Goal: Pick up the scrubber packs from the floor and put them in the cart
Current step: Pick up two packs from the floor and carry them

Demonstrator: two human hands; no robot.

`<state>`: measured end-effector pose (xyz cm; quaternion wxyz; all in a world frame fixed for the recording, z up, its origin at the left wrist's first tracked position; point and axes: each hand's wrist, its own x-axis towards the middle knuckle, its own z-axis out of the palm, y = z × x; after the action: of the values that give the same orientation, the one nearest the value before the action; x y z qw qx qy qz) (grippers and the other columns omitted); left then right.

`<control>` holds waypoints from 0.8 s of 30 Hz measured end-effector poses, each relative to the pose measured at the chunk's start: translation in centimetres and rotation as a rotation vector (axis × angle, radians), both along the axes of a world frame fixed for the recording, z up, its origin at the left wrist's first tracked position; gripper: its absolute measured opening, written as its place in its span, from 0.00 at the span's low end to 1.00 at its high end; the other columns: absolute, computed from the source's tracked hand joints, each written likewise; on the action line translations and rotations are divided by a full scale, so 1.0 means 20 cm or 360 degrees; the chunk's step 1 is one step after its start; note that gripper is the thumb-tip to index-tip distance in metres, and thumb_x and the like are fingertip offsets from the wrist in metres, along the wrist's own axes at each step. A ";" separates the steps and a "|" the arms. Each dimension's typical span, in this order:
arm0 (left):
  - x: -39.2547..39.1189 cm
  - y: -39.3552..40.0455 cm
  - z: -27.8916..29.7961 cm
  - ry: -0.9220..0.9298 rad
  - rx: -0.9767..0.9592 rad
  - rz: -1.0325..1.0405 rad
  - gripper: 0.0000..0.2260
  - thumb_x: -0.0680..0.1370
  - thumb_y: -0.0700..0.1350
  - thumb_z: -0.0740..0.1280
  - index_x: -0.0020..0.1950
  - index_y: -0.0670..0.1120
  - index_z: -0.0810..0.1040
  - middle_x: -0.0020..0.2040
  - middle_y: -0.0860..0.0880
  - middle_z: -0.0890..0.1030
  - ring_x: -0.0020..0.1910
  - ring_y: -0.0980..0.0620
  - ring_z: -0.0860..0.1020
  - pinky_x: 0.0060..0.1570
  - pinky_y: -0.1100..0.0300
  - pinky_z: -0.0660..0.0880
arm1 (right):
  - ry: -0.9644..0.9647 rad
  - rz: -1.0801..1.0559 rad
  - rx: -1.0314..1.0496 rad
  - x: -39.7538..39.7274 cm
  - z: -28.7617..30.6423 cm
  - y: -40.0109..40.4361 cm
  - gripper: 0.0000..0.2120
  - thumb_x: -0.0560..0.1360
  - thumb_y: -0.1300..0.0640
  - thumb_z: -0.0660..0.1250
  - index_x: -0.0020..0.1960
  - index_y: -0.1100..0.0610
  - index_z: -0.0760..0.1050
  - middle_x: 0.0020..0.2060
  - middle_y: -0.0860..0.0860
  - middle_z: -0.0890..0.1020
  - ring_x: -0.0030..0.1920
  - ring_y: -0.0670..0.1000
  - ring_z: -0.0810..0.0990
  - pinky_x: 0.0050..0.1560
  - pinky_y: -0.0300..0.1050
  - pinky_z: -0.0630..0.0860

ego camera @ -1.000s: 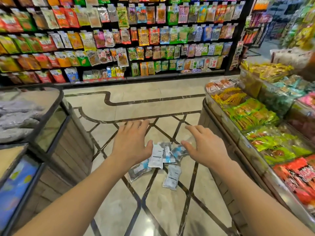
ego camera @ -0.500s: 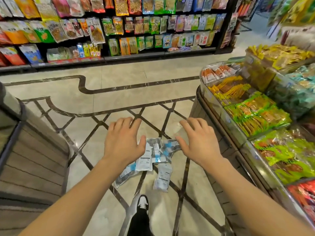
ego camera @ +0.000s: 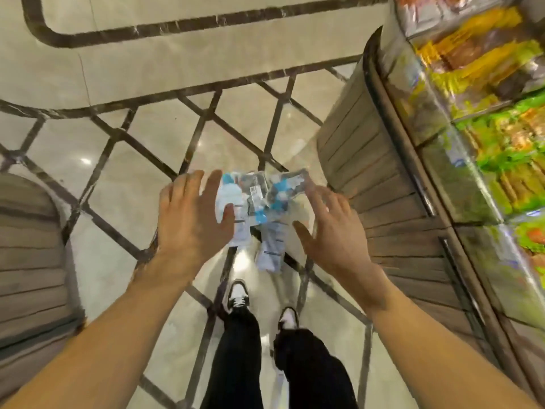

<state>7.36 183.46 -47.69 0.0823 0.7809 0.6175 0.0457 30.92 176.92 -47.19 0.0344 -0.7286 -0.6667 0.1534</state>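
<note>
A glossy beige marble floor (ego camera: 124,184), inlaid with dark brown stone strips in a diamond lattice and a curved border toward twelve o'clock, reflects small ceiling lights. At three o'clock stands a display stand with a grey wooden slatted base (ego camera: 380,202) carrying clear bins of yellow and green snack packets (ego camera: 483,93). At nine o'clock is another rounded slatted wooden stand (ego camera: 29,261).

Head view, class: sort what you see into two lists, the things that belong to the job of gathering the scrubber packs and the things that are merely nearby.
Job:
scrubber packs, heaped on the floor
left hand, open
right hand, open

Merely nearby:
snack display on the right
wooden stand on the left
shoes
</note>
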 end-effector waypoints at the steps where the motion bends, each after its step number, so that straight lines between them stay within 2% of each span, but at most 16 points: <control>1: 0.01 0.03 -0.11 -0.0003 -0.0023 0.0007 0.28 0.75 0.56 0.62 0.73 0.44 0.73 0.65 0.41 0.78 0.64 0.37 0.75 0.64 0.42 0.69 | 0.0049 -0.0031 -0.0024 0.00 -0.13 0.01 0.33 0.79 0.42 0.64 0.81 0.52 0.61 0.74 0.55 0.71 0.71 0.59 0.71 0.65 0.58 0.76; 4: 0.08 0.10 -0.47 -0.0020 -0.0076 0.0014 0.28 0.76 0.55 0.62 0.73 0.44 0.74 0.66 0.40 0.77 0.65 0.36 0.74 0.64 0.42 0.69 | 0.0171 -0.0137 -0.0071 0.01 -0.55 0.03 0.33 0.79 0.45 0.68 0.80 0.53 0.63 0.72 0.55 0.73 0.68 0.59 0.72 0.64 0.56 0.75; 7: 0.15 0.13 -0.85 -0.0087 -0.0017 -0.0009 0.26 0.75 0.52 0.64 0.71 0.42 0.76 0.64 0.37 0.79 0.63 0.34 0.76 0.61 0.42 0.71 | 0.0268 -0.0262 -0.0101 0.02 -0.95 0.04 0.31 0.81 0.45 0.67 0.80 0.51 0.62 0.72 0.53 0.73 0.69 0.58 0.72 0.65 0.56 0.74; 11: 0.23 0.13 -1.45 -0.0046 -0.0203 0.0017 0.29 0.75 0.54 0.64 0.74 0.43 0.73 0.67 0.37 0.78 0.65 0.34 0.74 0.62 0.41 0.70 | 0.0354 -0.0429 -0.0145 0.05 -1.57 -0.05 0.28 0.82 0.43 0.65 0.78 0.53 0.65 0.70 0.53 0.74 0.67 0.57 0.73 0.56 0.53 0.77; 13: 0.24 0.12 -1.73 -0.0028 -0.0274 0.0027 0.29 0.75 0.55 0.63 0.74 0.44 0.72 0.67 0.38 0.77 0.66 0.35 0.73 0.63 0.41 0.69 | 0.0365 -0.0486 -0.0193 0.07 -1.85 -0.10 0.29 0.81 0.41 0.62 0.78 0.52 0.65 0.70 0.53 0.73 0.67 0.56 0.71 0.54 0.52 0.74; 17: 0.22 0.08 -2.24 0.0004 -0.0396 0.0068 0.30 0.75 0.56 0.61 0.76 0.46 0.71 0.70 0.39 0.75 0.69 0.37 0.71 0.66 0.44 0.66 | 0.0379 -0.0539 -0.0396 0.09 -2.35 -0.14 0.30 0.80 0.42 0.62 0.79 0.50 0.62 0.72 0.52 0.70 0.69 0.58 0.71 0.57 0.55 0.74; 21: 0.15 0.08 -2.66 0.0088 -0.0418 0.0128 0.28 0.79 0.56 0.61 0.77 0.47 0.68 0.72 0.40 0.72 0.71 0.38 0.68 0.67 0.44 0.65 | 0.0346 -0.0540 -0.0539 0.09 -2.81 -0.14 0.29 0.81 0.44 0.64 0.80 0.50 0.62 0.73 0.55 0.70 0.70 0.62 0.71 0.58 0.57 0.74; 24: 0.09 0.11 -2.89 0.0059 -0.0238 0.0244 0.28 0.79 0.60 0.60 0.76 0.48 0.69 0.74 0.38 0.69 0.73 0.34 0.66 0.68 0.39 0.66 | 0.0268 -0.0509 -0.0819 0.09 -3.10 -0.10 0.30 0.83 0.42 0.61 0.81 0.40 0.55 0.79 0.58 0.61 0.73 0.66 0.67 0.64 0.60 0.73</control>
<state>9.15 185.69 -105.51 0.1251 0.7238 0.6785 -0.0089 32.64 174.89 -109.28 -0.0722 -0.7938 -0.4777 0.3695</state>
